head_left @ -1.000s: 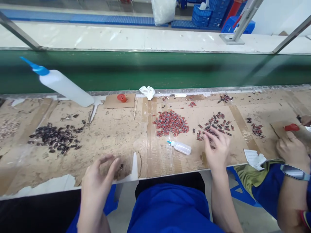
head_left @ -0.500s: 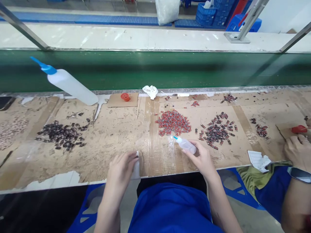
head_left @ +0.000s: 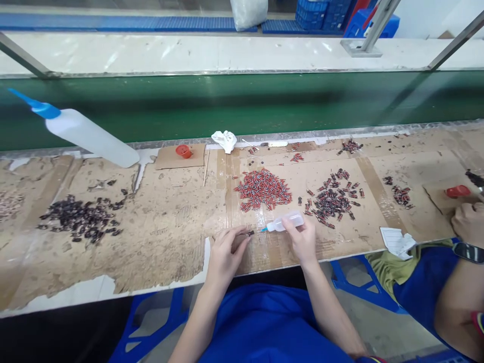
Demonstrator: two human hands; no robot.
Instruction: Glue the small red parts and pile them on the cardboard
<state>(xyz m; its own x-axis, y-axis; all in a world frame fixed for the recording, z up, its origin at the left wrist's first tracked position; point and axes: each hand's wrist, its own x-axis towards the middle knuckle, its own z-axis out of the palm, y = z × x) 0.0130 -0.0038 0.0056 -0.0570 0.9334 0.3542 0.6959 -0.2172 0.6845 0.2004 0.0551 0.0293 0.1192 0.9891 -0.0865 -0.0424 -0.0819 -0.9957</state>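
Between the fingertips of my left hand [head_left: 229, 248] is a small dark part [head_left: 250, 233], too small to name its kind. My right hand [head_left: 302, 239] grips a small clear squeeze bottle [head_left: 285, 222], tilted so that its blue nozzle points left, a short way from the dark part. Just beyond lies a heap of small red-and-grey pieces [head_left: 263, 189]. To the right is a pile of dark-and-red parts [head_left: 333, 201], and far to the left a pile of black parts [head_left: 81, 216].
A large white bottle with a blue spout [head_left: 93, 136] leans at the back left. Near it are a red cup [head_left: 184, 151] on cardboard, a thin stick [head_left: 206, 168] and crumpled tissue [head_left: 225, 140]. At the right, another person's hand [head_left: 469, 222] rests near a second red cup [head_left: 458, 191].
My left hand has moved right and forward, with the small dark part now showing at its fingertips. The squeeze bottle in my right hand has swung so its nozzle points left and slightly down.
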